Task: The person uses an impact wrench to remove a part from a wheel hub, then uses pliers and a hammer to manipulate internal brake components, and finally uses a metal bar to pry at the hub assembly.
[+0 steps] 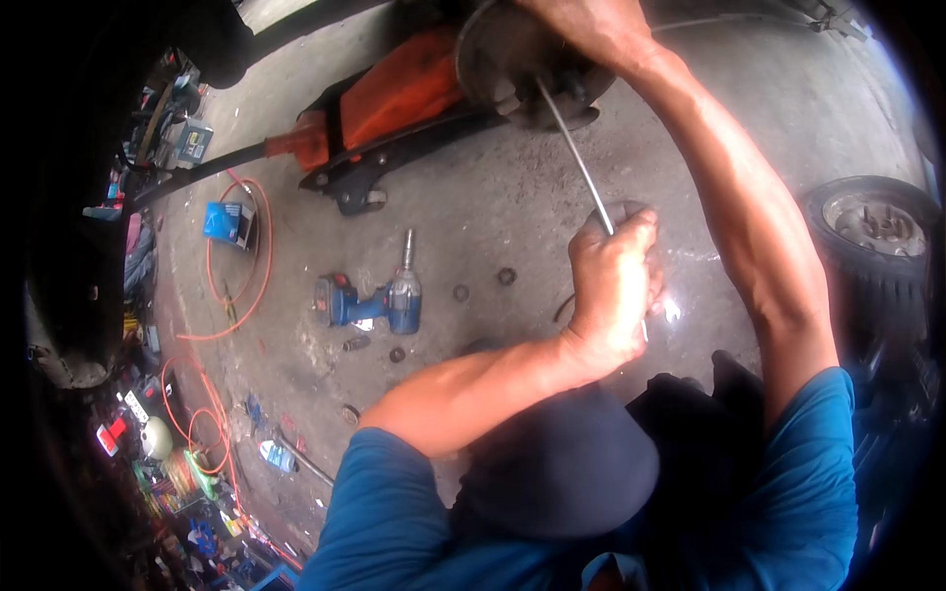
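My left hand (616,276) is closed around a thin metal rod (574,148), which slants up to the middle of a dark, round wheel hub (493,59) at the top. My right hand (591,25) reaches to the upper right of that hub, its fingers mostly cut off by the frame's edge. Behind and left of the hub is an orange floor jack (389,89) with a long handle. A blue cordless impact wrench (374,305) with a socket lies on the floor left of my left hand, near small dark rings (506,276).
A wheel (877,256) lies at the right. A blue box (227,225) sits by a coiled orange hose (192,337) on the concrete floor (473,197). Cluttered tools and containers (168,453) line the left side, beneath dark bodywork (74,246).
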Demonstrator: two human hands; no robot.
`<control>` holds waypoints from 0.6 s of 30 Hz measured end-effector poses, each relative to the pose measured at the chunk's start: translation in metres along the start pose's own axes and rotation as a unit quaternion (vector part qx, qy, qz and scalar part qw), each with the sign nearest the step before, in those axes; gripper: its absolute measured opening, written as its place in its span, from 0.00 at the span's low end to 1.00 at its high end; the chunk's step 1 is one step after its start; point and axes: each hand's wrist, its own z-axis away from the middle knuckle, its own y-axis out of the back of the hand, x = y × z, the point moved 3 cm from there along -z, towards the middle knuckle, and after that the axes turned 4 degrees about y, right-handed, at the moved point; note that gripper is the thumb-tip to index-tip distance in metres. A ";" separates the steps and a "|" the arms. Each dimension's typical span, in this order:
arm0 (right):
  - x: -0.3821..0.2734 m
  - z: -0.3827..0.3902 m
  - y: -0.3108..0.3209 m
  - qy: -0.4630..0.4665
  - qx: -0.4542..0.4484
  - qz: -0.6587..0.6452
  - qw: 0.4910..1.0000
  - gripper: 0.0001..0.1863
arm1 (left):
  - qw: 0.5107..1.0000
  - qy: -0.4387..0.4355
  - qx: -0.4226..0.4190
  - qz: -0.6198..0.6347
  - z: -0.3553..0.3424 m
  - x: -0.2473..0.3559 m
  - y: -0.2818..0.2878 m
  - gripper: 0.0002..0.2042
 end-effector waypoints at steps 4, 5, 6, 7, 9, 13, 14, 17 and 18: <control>0.012 -0.002 -0.004 0.001 0.018 0.025 1.000 0.23 | 0.994 0.037 0.006 -0.099 0.011 0.023 0.028 0.06; 0.009 -0.002 -0.002 0.000 0.018 0.027 0.999 0.23 | 0.992 0.042 -0.020 -0.120 0.016 0.029 0.030 0.06; 0.007 -0.003 0.000 -0.006 0.014 0.027 1.000 0.24 | 0.991 0.042 -0.031 -0.122 0.013 0.030 0.035 0.07; 0.006 -0.002 0.003 -0.011 0.010 0.028 0.999 0.24 | 0.991 0.044 -0.034 -0.122 0.016 0.028 0.042 0.07; 0.001 0.003 -0.001 -0.005 0.000 0.012 1.000 0.24 | 0.981 0.061 -0.017 -0.183 0.016 0.026 0.061 0.09; 0.015 -0.004 -0.010 0.015 0.014 0.019 1.000 0.25 | 0.917 0.062 0.074 -0.388 0.018 0.057 0.119 0.14; 0.018 -0.003 -0.010 0.031 0.030 0.036 0.998 0.25 | 0.900 0.021 0.061 -0.431 0.023 0.070 0.132 0.12; 0.021 -0.002 -0.008 0.057 0.070 0.044 0.995 0.24 | 0.831 -0.069 0.098 -0.544 0.047 0.085 0.150 0.12; 0.024 -0.003 -0.007 0.054 0.072 0.042 0.995 0.24 | 0.829 -0.067 0.099 -0.547 0.050 0.087 0.155 0.12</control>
